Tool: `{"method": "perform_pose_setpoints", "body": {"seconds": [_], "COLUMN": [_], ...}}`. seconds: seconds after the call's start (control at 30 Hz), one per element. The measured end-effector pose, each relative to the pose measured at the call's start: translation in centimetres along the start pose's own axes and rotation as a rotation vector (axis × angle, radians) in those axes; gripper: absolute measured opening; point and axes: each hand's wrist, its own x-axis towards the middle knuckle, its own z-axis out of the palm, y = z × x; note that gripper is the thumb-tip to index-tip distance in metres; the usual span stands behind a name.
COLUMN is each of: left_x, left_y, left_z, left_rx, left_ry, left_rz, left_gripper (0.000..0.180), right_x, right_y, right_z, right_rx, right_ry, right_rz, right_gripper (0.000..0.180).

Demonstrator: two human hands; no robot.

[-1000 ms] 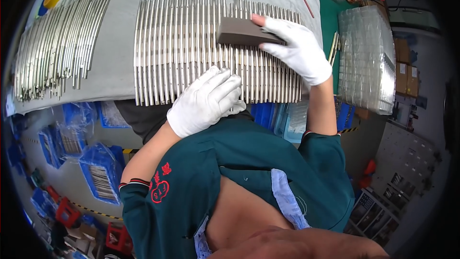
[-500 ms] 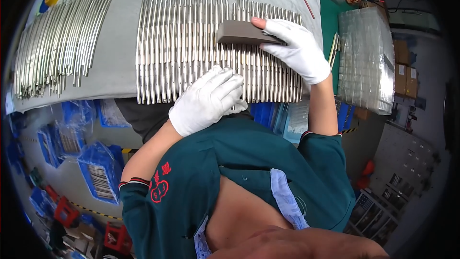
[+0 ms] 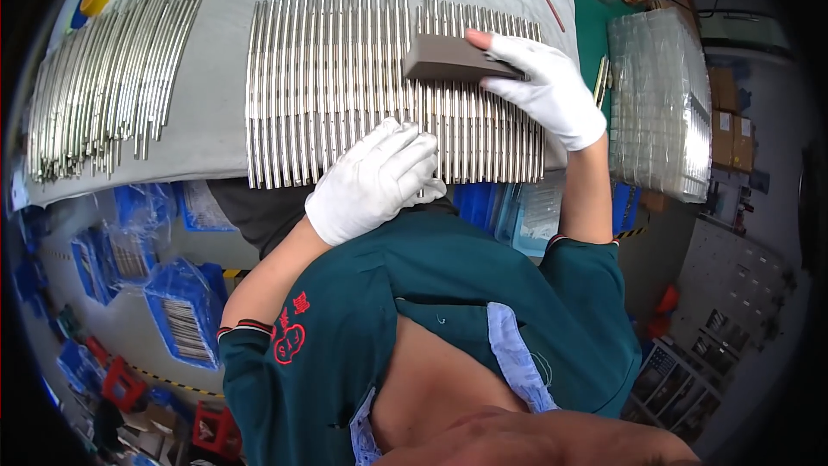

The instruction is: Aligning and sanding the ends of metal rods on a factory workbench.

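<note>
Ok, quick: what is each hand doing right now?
Left hand: open, palm pressed flat on the row of silver metal rods.
Right hand: closed on the brown rectangular block.

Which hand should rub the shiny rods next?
Probably the right hand: it already grips the brown block on the metal rods. The left hand just presses them near the table's edge.

A row of metal rods (image 3: 345, 86) is covering the middle of the grey table (image 3: 224, 142); a looser pile of rods (image 3: 103, 78) is crowding its left edge. Between them a bare strip is lying open. A stack of clear trays (image 3: 660, 103) is blocking the right edge, and a red-tipped rod (image 3: 548, 0) is lying near the far right corner.
</note>
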Motion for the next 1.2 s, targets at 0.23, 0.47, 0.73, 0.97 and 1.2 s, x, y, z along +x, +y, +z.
{"method": "perform_pose_setpoints", "body": {"seconds": [0.23,0.47,0.73,0.97,1.2], "left_x": [0.6,0.8,0.8,0.7,1.6], "left_y": [0.0,0.0,0.1,0.0,0.5], "left_z": [-0.3,-0.4,-0.4,-0.5,-1.1], "left_rx": [-0.016,0.055,0.051,0.155,0.118], "left_ry": [-0.005,-0.074,-0.111,-0.187,-0.191], "left_rz": [0.021,0.040,0.023,0.102,0.043], "left_gripper": [0.037,0.047,0.048,0.046,0.049], "right_x": [-2.6,-2.3,-2.6,-2.5,-2.7], "right_y": [1.8,5.6,6.2,6.2,6.2], "right_z": [-1.1,0.9,1.2,1.5,1.5], "right_rx": [0.574,0.411,0.342,0.356,0.376], "right_ry": [0.548,0.877,0.883,0.881,0.857], "right_rz": [0.317,0.375,0.357,0.302,0.331], "right_gripper": [0.064,0.067,0.066,0.064,0.063]}}
